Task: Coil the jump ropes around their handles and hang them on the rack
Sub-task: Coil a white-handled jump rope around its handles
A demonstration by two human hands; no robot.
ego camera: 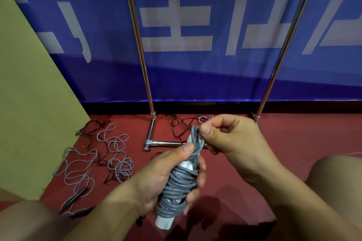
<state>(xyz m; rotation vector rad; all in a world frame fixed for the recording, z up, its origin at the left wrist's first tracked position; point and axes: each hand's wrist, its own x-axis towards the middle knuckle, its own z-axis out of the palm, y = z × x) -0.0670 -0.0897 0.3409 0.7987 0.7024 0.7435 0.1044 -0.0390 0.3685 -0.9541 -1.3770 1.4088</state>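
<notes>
A grey jump rope (179, 188) is wound in many turns around its white handles (164, 222). My left hand (156, 180) grips this bundle upright, thumb pressed on the top turns. My right hand (229, 139) pinches a loop of the grey rope at the top end of the bundle. The metal rack (146, 68) stands straight ahead, its two uprights rising out of view and its foot bar (166, 143) on the floor behind my hands.
More loose ropes lie on the red floor: a grey tangle (115, 154) at left and a black one (182, 123) by the rack foot. A tan board (33, 92) leans at left. A blue banner (215, 35) forms the back wall. My knees show at both lower corners.
</notes>
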